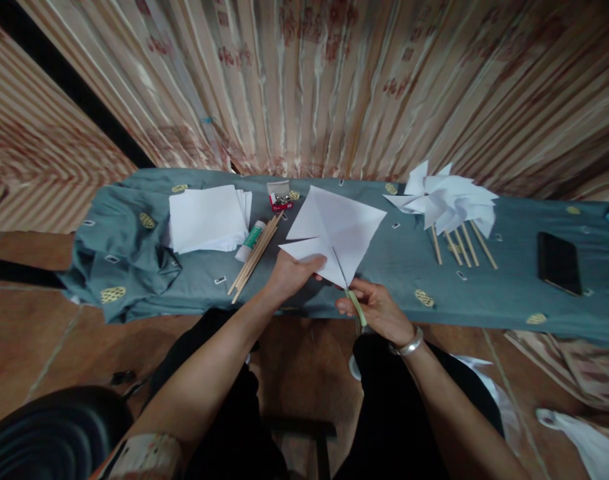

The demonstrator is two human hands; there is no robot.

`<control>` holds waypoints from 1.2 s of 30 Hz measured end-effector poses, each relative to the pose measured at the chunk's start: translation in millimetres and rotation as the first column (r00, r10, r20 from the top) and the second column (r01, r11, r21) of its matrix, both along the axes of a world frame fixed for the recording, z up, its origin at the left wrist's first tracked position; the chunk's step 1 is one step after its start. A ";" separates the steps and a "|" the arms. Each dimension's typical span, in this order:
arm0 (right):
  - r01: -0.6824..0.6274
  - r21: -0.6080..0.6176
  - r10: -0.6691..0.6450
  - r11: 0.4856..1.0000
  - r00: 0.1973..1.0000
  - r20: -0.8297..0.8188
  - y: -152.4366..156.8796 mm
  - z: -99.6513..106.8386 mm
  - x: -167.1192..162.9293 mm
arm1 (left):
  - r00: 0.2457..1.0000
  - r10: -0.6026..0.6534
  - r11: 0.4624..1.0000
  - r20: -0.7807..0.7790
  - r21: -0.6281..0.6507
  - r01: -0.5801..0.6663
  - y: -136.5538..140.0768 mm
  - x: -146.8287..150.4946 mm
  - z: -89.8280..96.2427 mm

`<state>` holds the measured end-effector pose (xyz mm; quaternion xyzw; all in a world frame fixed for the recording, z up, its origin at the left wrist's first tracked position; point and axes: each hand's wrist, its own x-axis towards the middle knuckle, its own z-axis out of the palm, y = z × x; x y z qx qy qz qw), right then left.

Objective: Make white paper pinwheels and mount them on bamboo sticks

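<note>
A white square sheet of paper (352,223) lies turned like a diamond at the table's front edge, with one slit on its left side. My left hand (297,270) is closed on its near left corner, thumb on top. In my right hand (377,307) is a pair of scissors (356,307) with light green handles. Their blades lie along the paper near its front corner, pointing up toward the middle. The fingers of my right hand are partly hidden around the handles.
Left on the cloth-covered table (294,293) are a paper stack (204,217), a glue stick (251,240), wooden sticks (254,260) and a small red box (280,200) of metal pins. To the right lie paper pinwheels (449,200) on sticks and a black phone (559,263).
</note>
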<state>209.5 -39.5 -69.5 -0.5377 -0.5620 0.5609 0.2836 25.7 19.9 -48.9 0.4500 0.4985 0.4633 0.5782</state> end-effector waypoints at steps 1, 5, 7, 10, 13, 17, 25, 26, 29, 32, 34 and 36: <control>0.005 -0.008 -0.005 1.000 1.000 -0.004 0.1 0.6 -0.3 | 1.000 0.000 1.000 -0.001 -0.006 0.000 0.1 0.1 0.9; 0.021 -0.049 -0.022 0.999 0.999 -0.028 0.6 2.9 -2.1 | 1.000 0.015 1.000 -0.002 -0.024 -0.015 0.3 0.1 4.1; 0.027 -0.053 -0.028 0.998 0.999 -0.029 0.7 3.4 -2.4 | 1.000 0.018 0.999 0.009 -0.034 -0.018 -0.1 0.4 4.4; 0.024 -0.030 -0.025 0.999 1.000 -0.009 0.5 3.3 -1.7 | 1.000 0.022 0.999 0.021 -0.049 -0.021 -1.3 1.8 2.6; 0.016 -0.019 -0.016 1.000 1.000 0.002 0.4 3.1 -0.8 | 1.000 0.018 0.998 0.017 -0.059 -0.017 -2.4 3.4 -0.8; 0.018 -0.032 -0.019 0.999 1.000 -0.020 0.8 3.5 -1.1 | 1.000 0.008 0.998 -0.001 -0.061 -0.008 -2.2 4.0 -2.8; 0.031 -0.057 -0.034 0.998 0.998 -0.053 0.8 4.8 -1.8 | 1.000 0.018 0.997 -0.002 -0.076 -0.018 -2.6 4.3 -0.8; 0.028 -0.049 -0.030 0.998 0.998 -0.046 0.6 4.7 -1.9 | 1.000 0.015 0.997 0.004 -0.075 -0.015 -3.1 4.4 -1.0; 0.035 -0.028 -0.035 0.999 0.999 -0.021 0.4 4.6 -2.5 | 1.000 -0.004 0.998 0.015 -0.068 0.005 -4.8 4.3 -1.9; 0.049 -0.034 -0.050 0.998 0.998 -0.031 0.7 5.2 -3.3 | 1.000 -0.026 0.998 0.005 -0.061 0.026 -6.0 4.0 -3.3; 0.041 -0.039 -0.042 0.998 0.998 -0.036 0.9 5.4 -3.6 | 1.000 -0.024 0.998 0.004 -0.057 0.024 -6.1 3.5 -5.0; 0.038 -0.039 -0.040 0.999 0.999 -0.030 1.0 5.3 -3.6 | 1.000 -0.019 0.999 0.018 -0.041 0.020 -5.6 2.7 -7.4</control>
